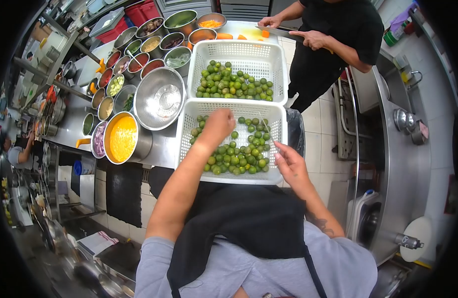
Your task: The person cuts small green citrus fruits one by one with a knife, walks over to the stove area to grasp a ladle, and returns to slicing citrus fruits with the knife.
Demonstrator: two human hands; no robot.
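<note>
Two white perforated baskets stand one behind the other, the near basket point(183, 166) and the far basket point(195, 54), each holding many green limes point(234, 160). Over the left part of the near basket is my left hand point(220, 125), blurred, its fingers curled together; whatever it holds is hidden. My right hand point(291, 163) is at the basket's right edge, thumb and fingers around the end of a thin knife point(267, 127). The narrow blade points up and away over the limes.
A metal bowl point(160, 97) and a pot of yellow food point(122, 138) stand left of the baskets, with several filled containers behind. At the back right a person point(333, 44) holds a large knife point(281, 32) over a cutting board. A dark bin point(296, 130) stands right of the baskets.
</note>
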